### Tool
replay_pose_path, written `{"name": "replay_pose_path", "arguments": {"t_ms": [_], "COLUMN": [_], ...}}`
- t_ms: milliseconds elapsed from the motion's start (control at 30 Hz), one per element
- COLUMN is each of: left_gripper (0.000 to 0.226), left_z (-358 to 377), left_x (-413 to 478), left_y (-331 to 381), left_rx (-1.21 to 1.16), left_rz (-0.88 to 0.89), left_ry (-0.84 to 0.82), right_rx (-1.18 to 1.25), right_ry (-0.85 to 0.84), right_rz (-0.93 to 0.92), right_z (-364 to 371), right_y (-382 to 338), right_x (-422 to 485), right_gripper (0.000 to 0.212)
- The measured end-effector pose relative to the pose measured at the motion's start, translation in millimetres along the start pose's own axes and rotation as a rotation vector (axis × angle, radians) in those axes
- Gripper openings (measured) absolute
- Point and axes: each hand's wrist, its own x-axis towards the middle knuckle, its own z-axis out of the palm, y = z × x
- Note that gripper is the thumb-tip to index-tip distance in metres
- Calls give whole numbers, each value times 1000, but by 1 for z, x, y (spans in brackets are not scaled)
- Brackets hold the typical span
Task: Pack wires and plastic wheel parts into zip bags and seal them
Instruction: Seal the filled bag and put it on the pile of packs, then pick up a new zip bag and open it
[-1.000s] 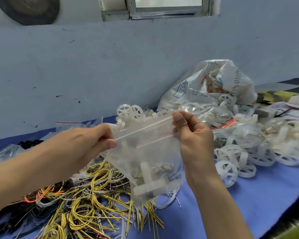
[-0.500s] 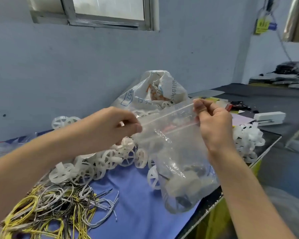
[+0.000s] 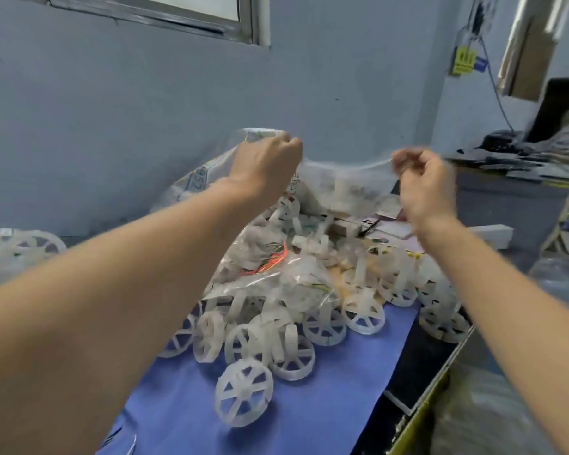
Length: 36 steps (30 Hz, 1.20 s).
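1. Blue digits "952" are showing on the large white printed plastic sack (image 3: 197,182), just below the left wrist; its other print is too blurred to read. A yellow tag (image 3: 463,60) is hanging on the wall up and right of the right hand, its writing illegible.
2. The left hand (image 3: 266,165) is curling into a fist around the sack's bunched top edge. The right hand (image 3: 424,185) is pinching the other side of the same thin plastic, which is stretching between the two hands.
3. Half a second ago both hands were pinching the strip of a small clear zip bag holding wheel parts; that bag is no longer in either hand, and I cannot tell which of the filled clear zip bags (image 3: 276,274) lying below the hands it is. The arms are now reaching further out and higher.
4. White spoked plastic wheels (image 3: 243,392) are lying heaped below and between the forearms on a blue cloth-covered table (image 3: 326,405). Orange wires (image 3: 270,262) are showing inside one bag.
5. A grey-blue wall with a metal-framed window (image 3: 243,18) is standing behind the hands; a cluttered dark bench (image 3: 523,165) is sitting right of the right hand.
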Motion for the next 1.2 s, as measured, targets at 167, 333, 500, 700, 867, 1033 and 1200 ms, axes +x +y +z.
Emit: {"name": "replay_pose_path", "arguments": {"t_ms": [167, 333, 500, 700, 867, 1033, 1200], "left_gripper": [20, 17, 30, 33, 42, 45, 33], "left_z": [70, 85, 87, 88, 73, 27, -33], "left_x": [-55, -85, -111, -133, -131, -152, -203], "left_y": [-43, -77, -81, -68, -59, -67, -109], "left_rx": [91, 171, 222, 227, 155, 32, 61], "left_rz": [-79, -38, 43, -49, -133, -134, -105], "left_ry": [-181, -217, -248, -328, -483, -454, -405], "right_rx": [-290, -609, -784, -964, -995, -1001, -869], "right_ry": [-346, -475, -655, -744, -726, -639, -608], "right_rz": [-49, -392, -490, -514, -482, -472, -532], "right_z": [68, 109, 114, 114, 121, 149, 193], "right_y": [53, 56, 64, 61, 44, 5, -58], "right_x": [-87, -132, -147, -149, -149, -156, -207], "right_gripper": [14, 17, 16, 24, 31, 30, 24]}}
